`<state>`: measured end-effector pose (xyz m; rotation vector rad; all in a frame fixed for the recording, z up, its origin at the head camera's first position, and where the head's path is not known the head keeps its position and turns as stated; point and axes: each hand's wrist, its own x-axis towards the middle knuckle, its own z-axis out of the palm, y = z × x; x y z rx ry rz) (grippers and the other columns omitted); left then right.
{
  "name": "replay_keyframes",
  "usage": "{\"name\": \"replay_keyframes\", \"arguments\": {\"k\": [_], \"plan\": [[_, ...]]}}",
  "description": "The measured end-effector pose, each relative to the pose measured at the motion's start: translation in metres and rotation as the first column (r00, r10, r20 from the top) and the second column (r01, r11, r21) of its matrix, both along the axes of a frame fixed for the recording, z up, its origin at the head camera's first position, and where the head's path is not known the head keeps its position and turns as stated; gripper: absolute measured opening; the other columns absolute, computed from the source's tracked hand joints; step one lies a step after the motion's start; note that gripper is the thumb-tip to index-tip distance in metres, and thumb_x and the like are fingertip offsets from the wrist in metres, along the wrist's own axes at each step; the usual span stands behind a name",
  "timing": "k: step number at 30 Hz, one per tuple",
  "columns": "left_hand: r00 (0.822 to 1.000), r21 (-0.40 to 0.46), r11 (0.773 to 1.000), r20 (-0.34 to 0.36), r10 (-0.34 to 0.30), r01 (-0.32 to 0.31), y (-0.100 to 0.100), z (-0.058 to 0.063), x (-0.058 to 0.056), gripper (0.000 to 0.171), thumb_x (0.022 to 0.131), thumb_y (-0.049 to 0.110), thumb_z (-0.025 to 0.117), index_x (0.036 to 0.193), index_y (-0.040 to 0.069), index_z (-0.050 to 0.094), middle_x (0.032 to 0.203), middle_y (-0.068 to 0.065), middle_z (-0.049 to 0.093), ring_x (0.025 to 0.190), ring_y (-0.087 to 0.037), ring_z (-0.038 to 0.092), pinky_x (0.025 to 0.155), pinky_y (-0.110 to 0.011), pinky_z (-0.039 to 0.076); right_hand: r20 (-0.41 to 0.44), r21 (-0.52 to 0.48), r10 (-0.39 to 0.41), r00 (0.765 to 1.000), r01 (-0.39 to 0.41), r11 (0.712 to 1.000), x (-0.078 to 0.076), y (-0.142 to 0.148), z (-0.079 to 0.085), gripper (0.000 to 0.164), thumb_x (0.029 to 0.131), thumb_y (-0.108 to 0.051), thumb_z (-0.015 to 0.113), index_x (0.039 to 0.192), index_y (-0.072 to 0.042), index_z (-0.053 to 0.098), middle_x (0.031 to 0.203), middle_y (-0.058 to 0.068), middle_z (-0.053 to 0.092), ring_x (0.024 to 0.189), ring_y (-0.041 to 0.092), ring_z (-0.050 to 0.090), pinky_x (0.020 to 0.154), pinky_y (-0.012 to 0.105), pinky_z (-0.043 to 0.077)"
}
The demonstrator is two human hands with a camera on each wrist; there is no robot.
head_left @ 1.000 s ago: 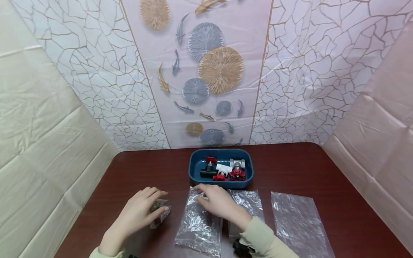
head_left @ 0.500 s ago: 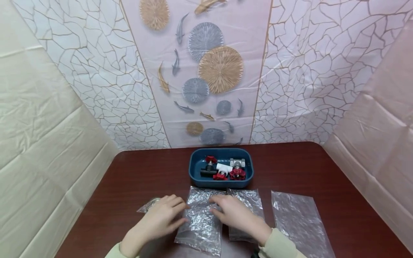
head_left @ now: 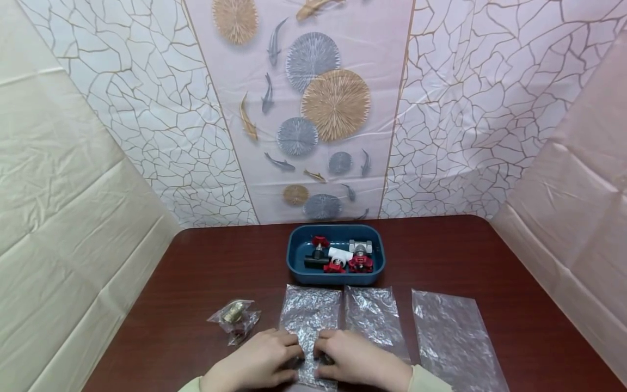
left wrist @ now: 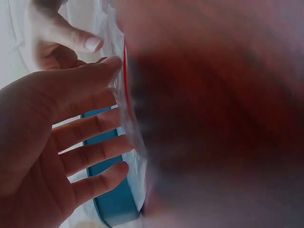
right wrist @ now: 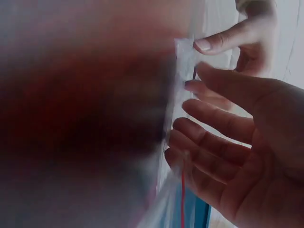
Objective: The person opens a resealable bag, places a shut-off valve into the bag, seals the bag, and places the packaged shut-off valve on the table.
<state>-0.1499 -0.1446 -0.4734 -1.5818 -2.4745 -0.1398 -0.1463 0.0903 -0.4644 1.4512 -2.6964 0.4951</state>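
A clear plastic zip bag (head_left: 313,305) lies flat before me, between my two hands. My left hand (head_left: 259,359) touches its left side near the lower end, and my right hand (head_left: 362,359) touches the right side opposite. In the left wrist view, the left thumb and loosely bent fingers (left wrist: 95,154) meet the bag beside its red seal line (left wrist: 125,71). The right wrist view has the right fingers (right wrist: 213,152) spread, with tips against the film. To the left of the hands sits a small bagged brass-coloured part (head_left: 235,311), with a reddish part beneath.
Behind the bags stands a blue tray (head_left: 294,261) holding a black valve (head_left: 317,261), a white valve (head_left: 340,256) and a metal valve (head_left: 360,248), with red handles. Two more clear bags (head_left: 374,313) (head_left: 455,332) lie to the right. Fabric walls border the dark red table (head_left: 431,250).
My left hand has come away from the small bagged part and moved right to the middle bag. Both hands have slid down toward me along that bag.
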Motion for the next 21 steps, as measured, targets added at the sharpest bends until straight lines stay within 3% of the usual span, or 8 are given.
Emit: {"name": "replay_keyframes", "arguments": {"k": [10, 21], "plan": [[0.996, -0.004, 0.997, 0.039, -0.077, 0.078, 0.0037, 0.0019, 0.0068, 0.03, 0.074, 0.038, 0.073, 0.096, 0.022, 0.061, 0.085, 0.014, 0.047, 0.077, -0.001, 0.048, 0.066, -0.021, 0.043, -0.103, 0.029, 0.024, 0.994, -0.021, 0.999, 0.0098, -0.0024, -0.0062, 0.034, 0.061, -0.042, 0.08, 0.076, -0.024, 0.056, 0.074, -0.018, 0.036, 0.061, -0.003, 0.036, 0.05, 0.014, 0.03], [0.997, 0.022, 0.997, 0.037, -0.073, 0.072, 0.0048, -0.0005, 0.0084, 0.018, 0.077, 0.032, 0.071, 0.089, 0.025, 0.06, 0.083, 0.016, 0.047, 0.076, 0.0, 0.049, 0.063, -0.019, 0.043, -0.061, 0.024, 0.031, 0.998, -0.029, 0.999, 0.01, -0.0023, -0.007, 0.026, 0.067, -0.036, 0.077, 0.073, -0.025, 0.055, 0.072, -0.018, 0.037, 0.061, -0.004, 0.037, 0.049, 0.013, 0.03]]}}
